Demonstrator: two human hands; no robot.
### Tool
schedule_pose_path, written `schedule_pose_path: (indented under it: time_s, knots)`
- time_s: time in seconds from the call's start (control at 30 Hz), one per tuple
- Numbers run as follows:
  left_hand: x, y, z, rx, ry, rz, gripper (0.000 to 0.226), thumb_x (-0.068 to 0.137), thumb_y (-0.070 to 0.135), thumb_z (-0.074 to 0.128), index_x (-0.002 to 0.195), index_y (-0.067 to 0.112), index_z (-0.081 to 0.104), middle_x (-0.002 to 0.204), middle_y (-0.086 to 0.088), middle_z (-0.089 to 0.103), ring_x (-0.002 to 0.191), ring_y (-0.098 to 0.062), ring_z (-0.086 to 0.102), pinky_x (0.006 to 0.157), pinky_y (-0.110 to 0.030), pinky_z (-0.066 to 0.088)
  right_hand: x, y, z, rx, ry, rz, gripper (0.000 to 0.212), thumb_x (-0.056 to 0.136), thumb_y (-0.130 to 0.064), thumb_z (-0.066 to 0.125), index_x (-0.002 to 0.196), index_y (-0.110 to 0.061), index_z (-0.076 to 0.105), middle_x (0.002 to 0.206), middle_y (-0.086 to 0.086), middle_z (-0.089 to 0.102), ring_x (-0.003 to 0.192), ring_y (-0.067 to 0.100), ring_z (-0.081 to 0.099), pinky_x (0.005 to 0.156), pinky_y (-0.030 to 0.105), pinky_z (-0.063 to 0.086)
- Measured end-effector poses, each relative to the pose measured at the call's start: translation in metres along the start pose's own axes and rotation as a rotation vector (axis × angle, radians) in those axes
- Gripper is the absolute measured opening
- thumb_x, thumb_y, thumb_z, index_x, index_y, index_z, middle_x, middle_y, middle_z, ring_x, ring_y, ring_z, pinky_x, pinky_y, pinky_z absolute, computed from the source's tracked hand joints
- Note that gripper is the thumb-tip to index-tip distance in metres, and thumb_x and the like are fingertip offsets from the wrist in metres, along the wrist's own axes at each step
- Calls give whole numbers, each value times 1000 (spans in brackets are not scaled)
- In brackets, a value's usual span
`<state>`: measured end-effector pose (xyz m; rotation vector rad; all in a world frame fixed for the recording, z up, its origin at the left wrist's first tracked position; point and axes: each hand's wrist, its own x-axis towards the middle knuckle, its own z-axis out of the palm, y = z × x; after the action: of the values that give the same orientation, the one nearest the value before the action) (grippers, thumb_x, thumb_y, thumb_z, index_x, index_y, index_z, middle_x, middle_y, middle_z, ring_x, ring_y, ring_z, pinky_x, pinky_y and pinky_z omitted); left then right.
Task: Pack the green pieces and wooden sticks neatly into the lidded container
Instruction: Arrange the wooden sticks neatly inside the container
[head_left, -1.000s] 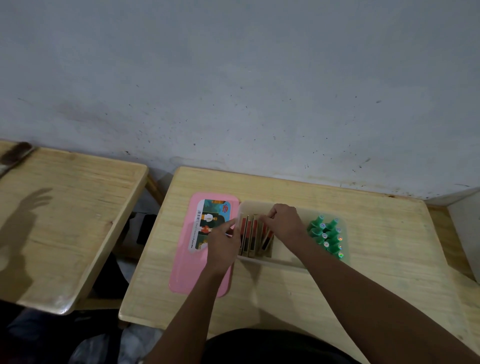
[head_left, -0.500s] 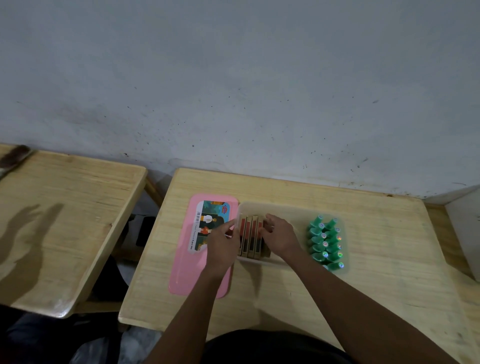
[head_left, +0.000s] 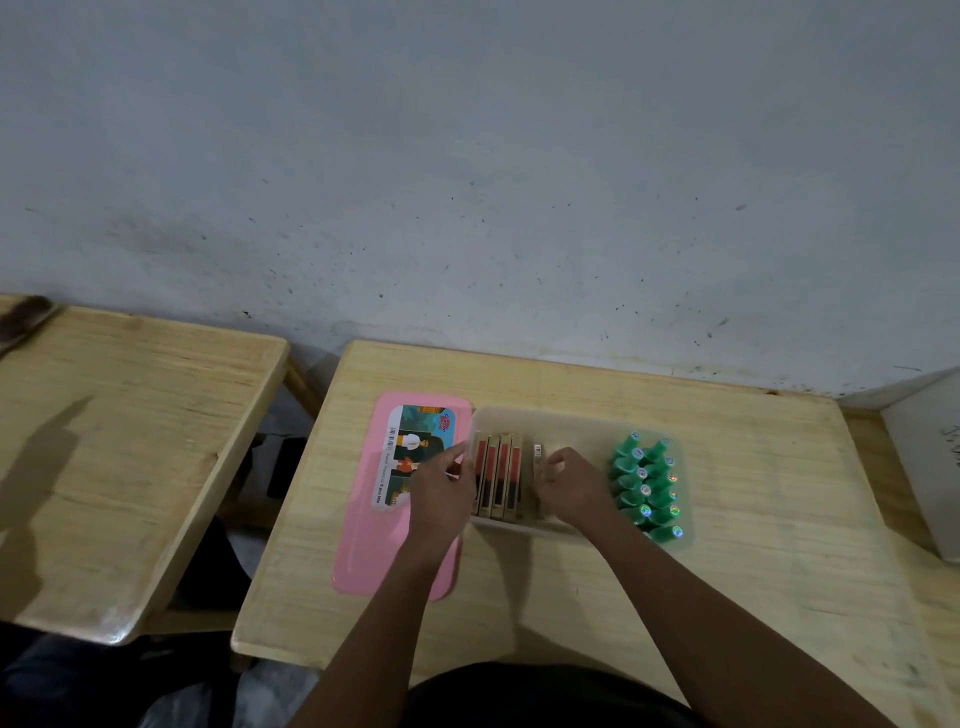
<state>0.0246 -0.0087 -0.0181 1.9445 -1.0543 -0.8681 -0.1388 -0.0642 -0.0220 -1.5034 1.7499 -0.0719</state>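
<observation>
- Right hand pinches one stick, now pulled clear of the other sticks just left of the grip, probably to reseat it.
- Left hand pinches the container rim beyond them.
- Green pieces are packed right of the grip; the lid is still off.

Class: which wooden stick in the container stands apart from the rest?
The stick held by the right hand: a gap separates it from the row packed at the left end of the container.
</observation>
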Motion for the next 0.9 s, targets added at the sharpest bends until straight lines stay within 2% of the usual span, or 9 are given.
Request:
schedule_pose_path:
  time_s: [0.2, 0.27, 0.37, 0.5, 0.57, 0.63, 0.7, 0.8, 0.9]
  knots:
    - [1, 0, 0, 5, -6, 11, 34, 94, 13, 54, 128, 10, 58, 106, -10, 67, 92, -19, 63, 77, -29, 55, -1, 1, 3, -60, 33, -30, 24, 82, -38, 62, 96, -20, 56, 85, 2, 65, 81, 23, 65, 69, 30, 50]
    - [1, 0, 1, 9, 4, 24, 32, 94, 13, 54, 125, 9, 60, 92, -6, 66, 79, -14, 61, 69, -22, 52, 1, 3, 2, 69, 19, -20, 28, 82, -46, 60, 85, -19, 58, 80, 2, 68, 74, 24, 68, 71, 37, 56]
    - [1, 0, 1, 8, 10, 28, 31, 94, 13, 55, 123, 8, 62, 84, -1, 62, 71, -10, 57, 61, -16, 46, 0, 7, 0, 258, -1, -13, 49, 87, -58, 52, 73, -14, 68, 69, 8, 73, 68, 26, 71, 70, 42, 58]
    - [1, -1, 1, 10, 9, 30, 32, 94, 13, 55, 125, 8, 61, 87, -2, 63, 75, -12, 59, 63, -15, 45, -5, 9, -6, 404, -39, 37, 38, 91, -23, 50, 60, -11, 67, 73, 15, 73, 81, 37, 71, 74, 48, 57]
    - [1, -1, 2, 6, 6, 26, 33, 94, 14, 55, 125, 9, 60, 89, -3, 64, 80, -16, 61, 66, -20, 48, -5, 10, -8, 385, -59, 33, 31, 89, -17, 51, 69, -7, 73, 75, 16, 74, 83, 39, 71, 74, 48, 57]
    - [1, -2, 1, 11, 7, 30, 33, 94, 15, 55, 125, 9, 60, 90, -4, 64, 82, -17, 62, 67, -20, 48, -5, 10, -8, 344, -55, 12, 26, 89, -23, 59, 83, -4, 74, 80, 19, 74, 81, 36, 71, 76, 47, 58]
    - [1, -3, 2, 8, 7, 34, 33, 94, 15, 55, 125, 8, 60, 91, -4, 64, 82, -16, 61, 67, -19, 48, -3, 11, -5, 274, -33, -13, 18, 83, -27, 67, 90, -11, 73, 87, 13, 75, 80, 29, 71, 78, 46, 58]
    - [2, -3, 2, 7, 5, 26, 33, 94, 15, 55, 126, 8, 60, 95, -6, 66, 86, -18, 62, 72, -26, 52, -7, 4, -1, 166, -17, -18, 4, 78, -20, 67, 76, -23, 66, 88, 7, 75, 78, 21, 71, 76, 41, 59]
    - [2, -3, 2, 5, 3, 18, 34, 94, 16, 55, 127, 10, 59, 101, -9, 67, 90, -20, 63, 74, -28, 55, -12, -3, 0, 80, -1, -6, 20, 80, -21, 67, 63, -24, 59, 82, 7, 73, 78, 23, 70, 74, 35, 57]
